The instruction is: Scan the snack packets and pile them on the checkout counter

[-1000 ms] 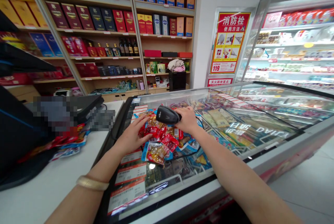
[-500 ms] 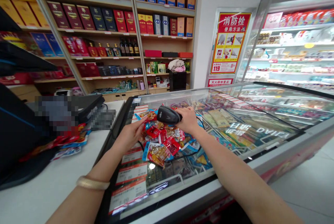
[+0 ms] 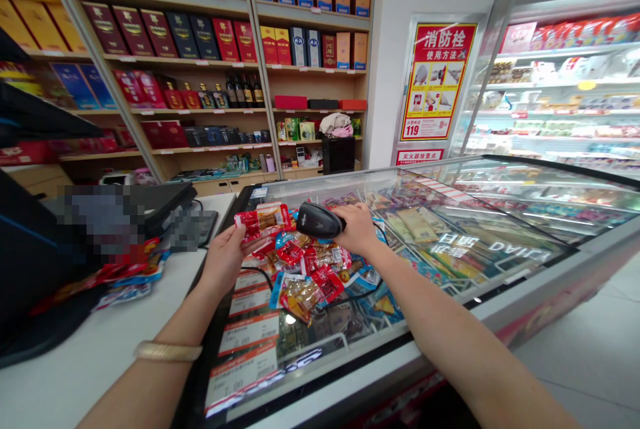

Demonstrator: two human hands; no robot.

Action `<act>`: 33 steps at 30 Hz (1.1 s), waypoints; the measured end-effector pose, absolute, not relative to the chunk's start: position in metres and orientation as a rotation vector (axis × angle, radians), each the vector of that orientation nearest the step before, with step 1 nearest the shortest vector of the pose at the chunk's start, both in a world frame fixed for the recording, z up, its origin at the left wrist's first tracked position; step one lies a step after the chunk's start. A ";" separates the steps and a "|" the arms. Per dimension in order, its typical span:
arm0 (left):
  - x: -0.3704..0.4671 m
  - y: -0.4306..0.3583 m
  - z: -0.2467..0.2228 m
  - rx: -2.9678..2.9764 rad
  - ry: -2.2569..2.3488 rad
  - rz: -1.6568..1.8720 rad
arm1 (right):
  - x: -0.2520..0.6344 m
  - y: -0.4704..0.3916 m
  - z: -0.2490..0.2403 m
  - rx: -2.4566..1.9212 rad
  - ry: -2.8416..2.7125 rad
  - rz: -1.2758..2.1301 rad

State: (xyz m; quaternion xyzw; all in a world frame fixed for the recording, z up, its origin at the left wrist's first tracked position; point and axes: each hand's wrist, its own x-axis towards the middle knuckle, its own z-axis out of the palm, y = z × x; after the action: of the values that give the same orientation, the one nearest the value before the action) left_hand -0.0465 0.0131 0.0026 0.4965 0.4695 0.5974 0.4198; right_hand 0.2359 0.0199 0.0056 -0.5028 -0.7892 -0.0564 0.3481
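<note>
Between the thumb and fingers of my left hand (image 3: 225, 257) is a red snack packet (image 3: 265, 218), raised at the left edge of a pile. My right hand (image 3: 358, 229) grips the handle of a black barcode scanner (image 3: 318, 220), whose head points left over the pile, close to the held packet. Below both hands, the heap of red and blue snack packets (image 3: 304, 292) lies on the glass top of a chest freezer (image 3: 505, 276). The scanner's black cable loops around the packets.
More snack packets (image 3: 131, 276) lie on the white counter (image 3: 150, 329) at the left, beside a dark monitor (image 3: 40, 249) and a keyboard (image 3: 203, 229). Shelves of boxed bottles (image 3: 220, 39) stand behind. At the right is a lit display fridge (image 3: 565, 89).
My left hand has drawn back to the left and lifted a red snack packet off the pile. My right hand keeps the scanner in nearly the same place.
</note>
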 end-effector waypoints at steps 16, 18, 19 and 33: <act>-0.048 0.015 0.000 1.283 1.163 1.510 | 0.235 0.017 0.010 -1.313 -2.120 -0.148; -0.048 0.015 0.001 1.298 1.156 1.515 | 0.235 0.017 0.010 -1.314 -2.120 -0.152; -0.047 0.014 0.001 1.301 1.148 1.522 | 0.234 0.017 0.010 -1.313 -2.119 -0.153; -0.096 0.013 0.026 1.031 1.415 2.008 | 0.236 0.019 0.007 -1.311 -2.097 -0.173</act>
State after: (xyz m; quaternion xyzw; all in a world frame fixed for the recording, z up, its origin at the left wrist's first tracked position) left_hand -0.0961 0.0133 0.0257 0.3760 0.5160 0.7324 0.2367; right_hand 0.2360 0.0192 0.0065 -0.4999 -0.7999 -0.0660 0.3253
